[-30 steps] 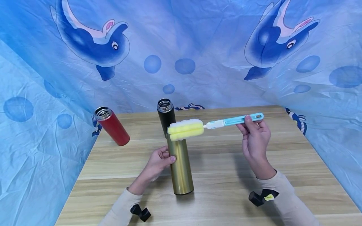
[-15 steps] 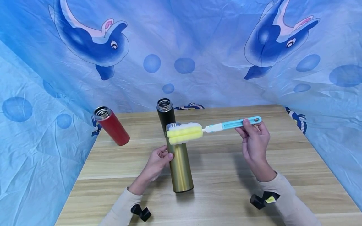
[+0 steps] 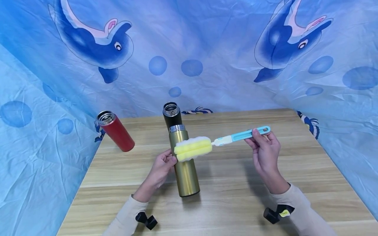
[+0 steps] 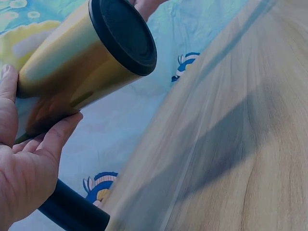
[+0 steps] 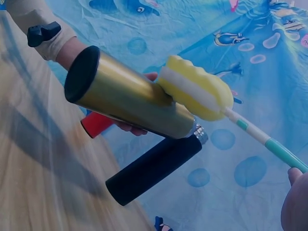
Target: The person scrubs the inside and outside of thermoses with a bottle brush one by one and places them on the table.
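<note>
My left hand (image 3: 161,167) grips a gold thermos bottle (image 3: 186,178) by its side, holding it tilted above the table; its steel neck points away from me. In the left wrist view the bottle's dark base (image 4: 126,36) faces the camera, and a shadow falls on the wood below. My right hand (image 3: 266,155) pinches the blue handle of a sponge bottle brush (image 3: 193,149) between thumb and fingers. The yellow and white sponge head lies against the upper side of the gold bottle, as the right wrist view shows (image 5: 195,89).
Behind the gold bottle stands an uncapped black thermos (image 3: 172,114), partly hidden by it. A red thermos (image 3: 119,134), also uncapped, stands at the table's far left. The wooden table (image 3: 236,203) meets a blue dolphin-print sheet (image 3: 218,42) at the back and sides.
The brush head has moved down along the gold bottle toward me, uncovering its steel neck. The gold bottle has shifted slightly up and left in the head view, still in my left hand.
</note>
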`<action>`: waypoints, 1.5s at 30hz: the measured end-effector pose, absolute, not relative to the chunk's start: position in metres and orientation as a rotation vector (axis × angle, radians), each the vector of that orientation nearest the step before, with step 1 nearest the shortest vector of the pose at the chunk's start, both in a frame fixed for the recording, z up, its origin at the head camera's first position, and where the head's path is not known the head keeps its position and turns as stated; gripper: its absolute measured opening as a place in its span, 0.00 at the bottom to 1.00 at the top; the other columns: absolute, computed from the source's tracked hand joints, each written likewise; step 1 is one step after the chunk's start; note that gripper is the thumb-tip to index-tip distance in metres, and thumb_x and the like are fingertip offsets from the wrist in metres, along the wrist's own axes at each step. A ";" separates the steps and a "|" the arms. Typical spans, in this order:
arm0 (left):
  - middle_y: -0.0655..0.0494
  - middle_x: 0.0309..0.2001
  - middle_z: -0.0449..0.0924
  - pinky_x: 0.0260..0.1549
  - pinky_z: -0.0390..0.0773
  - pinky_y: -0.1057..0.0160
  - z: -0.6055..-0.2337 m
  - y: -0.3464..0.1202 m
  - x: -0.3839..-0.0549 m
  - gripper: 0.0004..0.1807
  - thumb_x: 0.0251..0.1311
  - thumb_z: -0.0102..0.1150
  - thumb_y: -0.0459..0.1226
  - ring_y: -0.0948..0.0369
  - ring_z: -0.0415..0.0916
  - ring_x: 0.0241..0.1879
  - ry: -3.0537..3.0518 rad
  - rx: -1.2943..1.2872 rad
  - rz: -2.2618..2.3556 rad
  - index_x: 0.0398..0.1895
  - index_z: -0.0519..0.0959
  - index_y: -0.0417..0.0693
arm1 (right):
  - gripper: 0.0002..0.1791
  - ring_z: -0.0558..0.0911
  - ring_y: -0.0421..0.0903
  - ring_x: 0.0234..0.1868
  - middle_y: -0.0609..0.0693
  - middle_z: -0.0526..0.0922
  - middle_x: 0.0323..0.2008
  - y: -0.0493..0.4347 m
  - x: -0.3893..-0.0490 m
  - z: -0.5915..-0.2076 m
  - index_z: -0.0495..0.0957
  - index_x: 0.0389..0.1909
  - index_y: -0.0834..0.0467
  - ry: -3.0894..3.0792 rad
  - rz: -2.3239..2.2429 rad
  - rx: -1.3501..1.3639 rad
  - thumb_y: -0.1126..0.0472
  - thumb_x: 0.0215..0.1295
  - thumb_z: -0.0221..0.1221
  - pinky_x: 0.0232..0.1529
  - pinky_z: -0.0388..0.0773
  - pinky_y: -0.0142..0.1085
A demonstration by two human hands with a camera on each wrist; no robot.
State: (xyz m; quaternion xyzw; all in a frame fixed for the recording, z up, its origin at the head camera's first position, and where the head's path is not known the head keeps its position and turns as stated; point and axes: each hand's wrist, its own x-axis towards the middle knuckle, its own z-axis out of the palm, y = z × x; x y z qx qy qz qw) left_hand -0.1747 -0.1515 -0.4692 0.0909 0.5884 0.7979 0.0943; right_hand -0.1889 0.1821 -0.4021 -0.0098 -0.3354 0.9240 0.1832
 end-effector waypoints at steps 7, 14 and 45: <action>0.57 0.42 0.89 0.44 0.85 0.66 -0.468 -0.154 -0.176 0.42 0.68 0.66 0.43 0.64 0.86 0.40 1.696 0.299 2.387 0.68 0.59 0.17 | 0.07 0.88 0.48 0.25 0.59 0.87 0.27 0.182 -0.184 -0.405 0.74 0.36 0.69 -0.958 2.622 -0.048 0.78 0.64 0.63 0.31 0.86 0.35; 0.56 0.41 0.88 0.42 0.86 0.64 -0.467 -0.157 -0.175 0.38 0.69 0.64 0.41 0.62 0.86 0.39 1.712 0.269 2.388 0.68 0.60 0.19 | 0.06 0.88 0.47 0.25 0.58 0.87 0.27 0.180 -0.178 -0.409 0.75 0.34 0.67 -1.015 2.642 -0.018 0.78 0.65 0.61 0.29 0.86 0.34; 0.54 0.38 0.88 0.42 0.86 0.60 -0.467 -0.160 -0.173 0.31 0.66 0.59 0.37 0.59 0.86 0.39 1.819 0.155 2.327 0.67 0.64 0.31 | 0.07 0.90 0.50 0.33 0.61 0.88 0.32 0.184 -0.155 -0.424 0.76 0.39 0.70 -1.143 2.678 0.341 0.81 0.69 0.52 0.33 0.86 0.34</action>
